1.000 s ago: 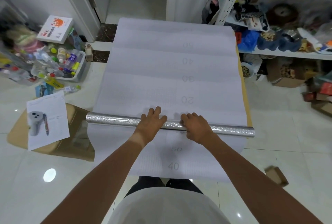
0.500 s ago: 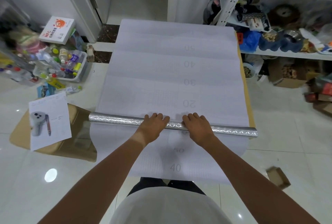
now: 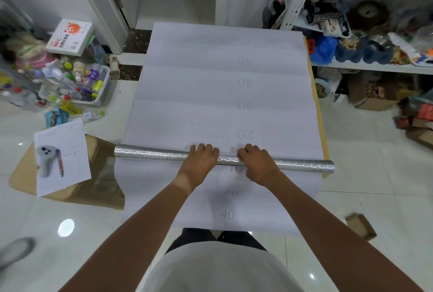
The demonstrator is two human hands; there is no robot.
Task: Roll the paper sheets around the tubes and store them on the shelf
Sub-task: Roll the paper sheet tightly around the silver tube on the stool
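Observation:
A large white paper sheet with faint printed numbers lies flat on the tiled floor, over a brown sheet that shows along its right edge. A long silver tube lies across the paper between the marks 20 and 10. My left hand and my right hand sit side by side on the tube's middle, fingers curled over its far side. The near part of the paper runs from under the tube towards my knees. The white metal shelf stands at the right, crowded with items.
A flat cardboard piece with a printed page on it lies left of the tube. A bin of bottles and a white box sit at the far left. A small cardboard box lies on the floor at the right.
My left fingers have curled more tightly over the tube. The tube and paper stay in about the same place.

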